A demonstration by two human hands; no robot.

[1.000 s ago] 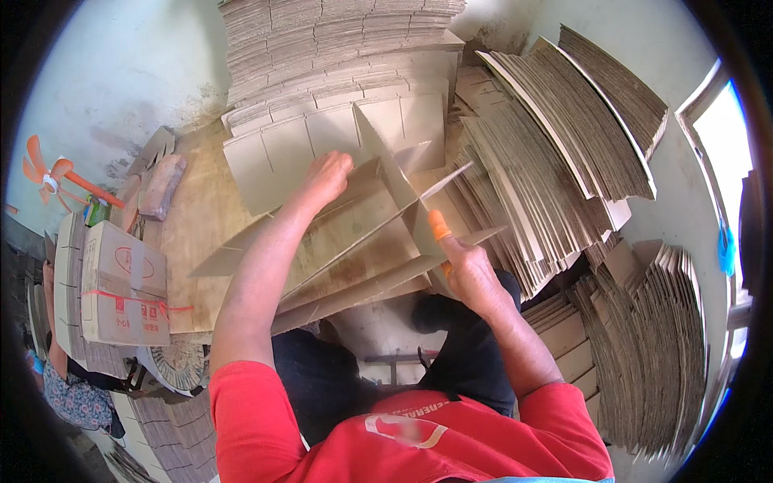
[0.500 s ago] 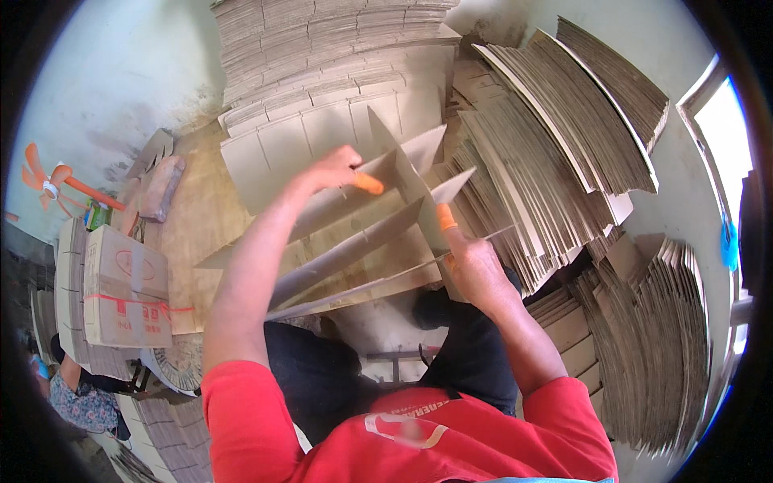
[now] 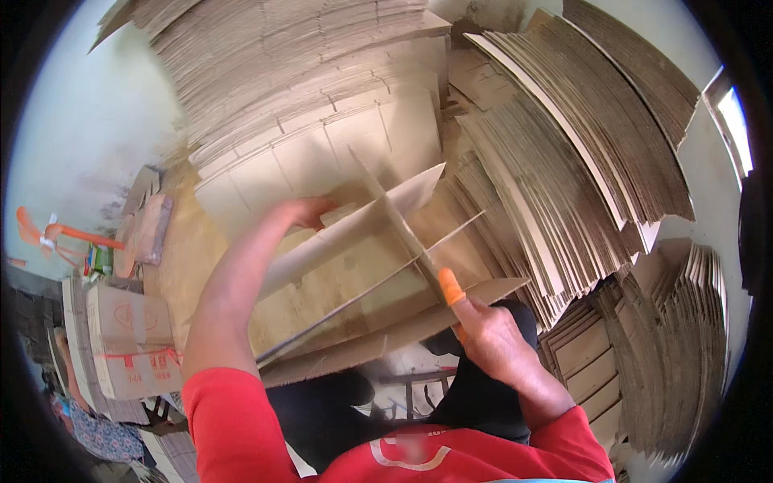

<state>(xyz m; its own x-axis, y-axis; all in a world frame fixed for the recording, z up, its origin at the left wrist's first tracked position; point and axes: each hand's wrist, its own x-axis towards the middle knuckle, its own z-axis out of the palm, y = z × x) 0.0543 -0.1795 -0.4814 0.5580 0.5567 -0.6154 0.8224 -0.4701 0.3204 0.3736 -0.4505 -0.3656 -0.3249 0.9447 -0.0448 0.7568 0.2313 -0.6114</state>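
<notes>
Left hand (image 3: 302, 213) slid along the cardboard strips (image 3: 354, 266), grip hidden; right hand (image 3: 491, 338) clasps one.

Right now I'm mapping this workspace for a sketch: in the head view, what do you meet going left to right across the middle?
Orange-handled tool → taped carton → left hand → upright cardboard strip → right hand with an orange fingertip cover → leaning stacks of flat cardboard.

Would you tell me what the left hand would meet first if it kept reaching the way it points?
Probably the flat cardboard sheets stacked just beyond the left hand; depth is hard to judge here.
</notes>
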